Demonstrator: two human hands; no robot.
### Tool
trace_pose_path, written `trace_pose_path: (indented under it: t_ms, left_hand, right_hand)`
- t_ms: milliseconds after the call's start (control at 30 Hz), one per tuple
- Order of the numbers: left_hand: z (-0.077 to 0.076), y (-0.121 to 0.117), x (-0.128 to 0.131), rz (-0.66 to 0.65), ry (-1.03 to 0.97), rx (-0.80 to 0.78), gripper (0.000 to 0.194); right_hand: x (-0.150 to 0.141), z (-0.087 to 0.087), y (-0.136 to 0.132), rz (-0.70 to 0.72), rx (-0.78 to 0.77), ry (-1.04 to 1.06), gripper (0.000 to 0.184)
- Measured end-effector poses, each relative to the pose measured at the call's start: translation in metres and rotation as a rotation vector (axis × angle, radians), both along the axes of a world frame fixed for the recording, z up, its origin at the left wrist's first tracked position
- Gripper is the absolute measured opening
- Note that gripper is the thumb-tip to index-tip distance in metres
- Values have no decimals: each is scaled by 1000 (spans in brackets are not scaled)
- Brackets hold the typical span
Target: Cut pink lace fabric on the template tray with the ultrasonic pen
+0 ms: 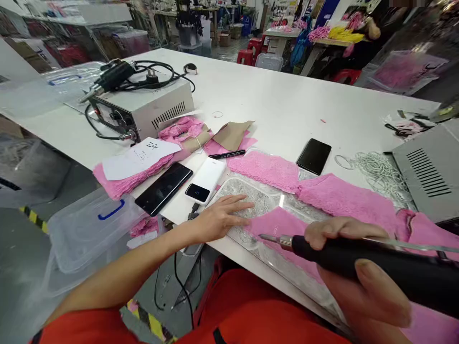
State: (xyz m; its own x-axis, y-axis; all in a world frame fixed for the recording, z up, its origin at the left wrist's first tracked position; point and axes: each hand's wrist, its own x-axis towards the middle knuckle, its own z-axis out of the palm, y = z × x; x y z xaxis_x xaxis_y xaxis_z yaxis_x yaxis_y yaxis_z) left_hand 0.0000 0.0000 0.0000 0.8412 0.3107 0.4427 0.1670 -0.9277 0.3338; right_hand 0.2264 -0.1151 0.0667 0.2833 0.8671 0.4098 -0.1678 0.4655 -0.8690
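Observation:
My left hand lies flat, fingers stretched out, on a clear plastic tray with a mottled grey-white surface. Its fingertips touch the left edge of a piece of pink lace fabric spread over the tray. In my right hand is a thick black handheld tool with a tapered metal tip and a cable along its top. The tip points left, just over the pink fabric; whether it touches cannot be made out. Stacked pink lace pieces lie along the tray's far side.
Left are a phone, a white power bank, a pen, and a paper-topped pink stack. Behind them, a grey metal box carries a similar tool. Another phone, elastic cords and box are right.

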Motion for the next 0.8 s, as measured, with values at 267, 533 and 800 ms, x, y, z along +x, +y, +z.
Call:
trace_pose_path:
  t_ms: [267,533,800]
  left_hand:
    - [0,0,-1,18,-16,-15,38]
    - [-1,-1,0,38,-17,-2,37]
    - [0,-2,0,50,-10,6,34]
  right_hand:
    - [-15,-7,18,75,66,4,17]
    - [-22,-9,23,68,60,-3,14]
    - [-24,-11,26,75,72,-18,14]
